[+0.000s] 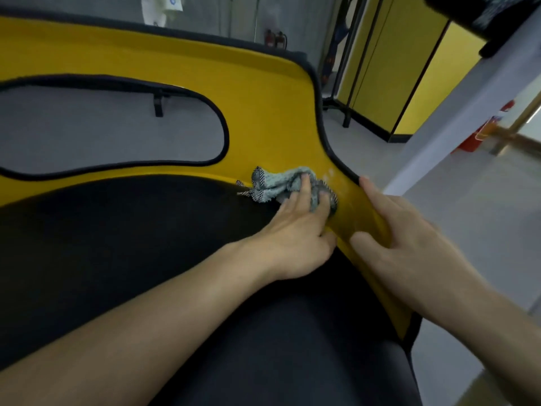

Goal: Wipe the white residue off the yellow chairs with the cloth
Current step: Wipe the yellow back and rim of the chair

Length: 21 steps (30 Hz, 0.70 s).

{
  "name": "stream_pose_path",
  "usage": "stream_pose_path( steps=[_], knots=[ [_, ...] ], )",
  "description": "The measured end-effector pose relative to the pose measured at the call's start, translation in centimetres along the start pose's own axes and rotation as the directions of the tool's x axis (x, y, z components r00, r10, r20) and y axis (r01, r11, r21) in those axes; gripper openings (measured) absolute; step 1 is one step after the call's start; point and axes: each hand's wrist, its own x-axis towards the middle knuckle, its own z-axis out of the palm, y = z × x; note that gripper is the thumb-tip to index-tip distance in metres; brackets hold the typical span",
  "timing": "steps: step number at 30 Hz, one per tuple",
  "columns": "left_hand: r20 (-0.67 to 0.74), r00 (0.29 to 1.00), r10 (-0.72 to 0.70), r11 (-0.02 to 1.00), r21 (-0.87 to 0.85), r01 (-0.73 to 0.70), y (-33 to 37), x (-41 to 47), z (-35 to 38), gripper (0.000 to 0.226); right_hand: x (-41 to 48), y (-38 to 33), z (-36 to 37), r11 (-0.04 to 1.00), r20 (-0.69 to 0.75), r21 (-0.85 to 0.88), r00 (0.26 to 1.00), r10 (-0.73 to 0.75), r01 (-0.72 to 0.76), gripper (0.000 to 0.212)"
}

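Pressing with straight fingers, the left hand (295, 232) flattens the right end of the cloth (278, 183) against the yellow chair (263, 92); no finger is curled round it. Part of the cloth is hidden under those fingers. Both forearms are cut off by the bottom edge of view.

The right hand (409, 230) grips the chair's right rim, with the thumb on the inner yellow face and the index finger along the black trim. Its other fingers are hidden behind the rim, and blur softens the whole hand.

White residue (330, 172) shows as a faint pale smear on the yellow just right of the cloth and is hard to make out.

The cloth sits at the seat's rear right corner, where the back curves into the right rim. It lies partly on the black cushion (146, 244) and partly on yellow. It is bunched, with its long axis running left to right along the cushion's rear edge. The checked, frayed end points left and the wadded end points right toward the rim.

The chair's left side is cut off by the frame. A black-edged opening (102, 127) in the back shows grey behind it.

Room for moving: a yellow band runs up from the cloth between the opening and the rim. Beyond the right rim is open grey floor (468, 215), then a white post (468, 98) close by. A red object (471, 139) past the post is too blurred to identify.
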Motion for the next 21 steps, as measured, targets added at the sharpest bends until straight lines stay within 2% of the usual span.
stream_pose_path(
  steps=[2, 4, 6, 9, 11, 12, 15, 17, 19, 21],
  knots=[
    [-0.130, 0.988, 0.089, 0.993, -0.068, -0.099, 0.0, 0.3, -0.1, 0.073, 0.0, 0.2, 0.1, 1.000, -0.013, -0.004, 1.000, -0.008, 0.008, 0.076],
    [-0.181, 0.977, 0.115, 0.989, -0.069, -0.129, -0.5, 0.3, 0.0, 0.074, 0.3, 0.3, 0.3, 1.000, -0.022, -0.010, 1.000, -0.013, 0.013, 0.077],
    [-0.118, 0.986, 0.116, 0.993, -0.004, -0.117, -0.7, 0.2, 0.3, 0.076, 0.5, 0.4, 0.2, 1.000, -0.033, -0.005, 0.999, -0.012, 0.011, 0.078],
    [0.085, 0.996, 0.030, 0.986, 0.161, -0.043, -0.4, -0.2, 1.4, 0.073, 0.3, 0.2, 0.0, 1.000, -0.027, -0.004, 1.000, 0.000, 0.000, 0.078],
    [0.121, 0.993, 0.005, 0.989, 0.149, -0.023, 0.0, -0.2, 1.4, 0.069, 0.2, 0.1, -0.1, 1.000, -0.019, 0.006, 1.000, 0.005, -0.005, 0.077],
    [0.096, 0.995, 0.025, 0.995, 0.095, -0.034, 0.2, -0.3, 1.2, 0.067, 0.1, 0.1, 0.0, 1.000, -0.014, 0.006, 1.000, 0.000, 0.000, 0.077],
    [-0.101, 0.985, 0.141, 0.989, -0.036, -0.145, 0.0, -0.2, 0.4, 0.071, 0.1, 0.2, 0.2, 1.000, -0.024, 0.004, 1.000, -0.014, 0.014, 0.079],
    [-0.126, 0.979, 0.162, 0.986, -0.017, -0.166, -0.2, -0.3, 0.6, 0.077, 0.3, 0.4, 0.3, 1.000, -0.031, -0.005, 1.000, -0.002, 0.002, 0.080],
    [-0.042, 0.991, 0.124, 0.990, 0.076, -0.121, -0.3, -0.3, 0.9, 0.083, 0.4, 0.5, 0.1, 1.000, -0.040, 0.000, 0.999, 0.007, -0.007, 0.080],
    [0.095, 0.995, 0.025, 0.983, 0.176, -0.041, 0.1, -0.4, 1.3, 0.079, 0.3, 0.4, -0.1, 1.000, -0.028, -0.005, 1.000, 0.009, -0.009, 0.077]
  ],
)
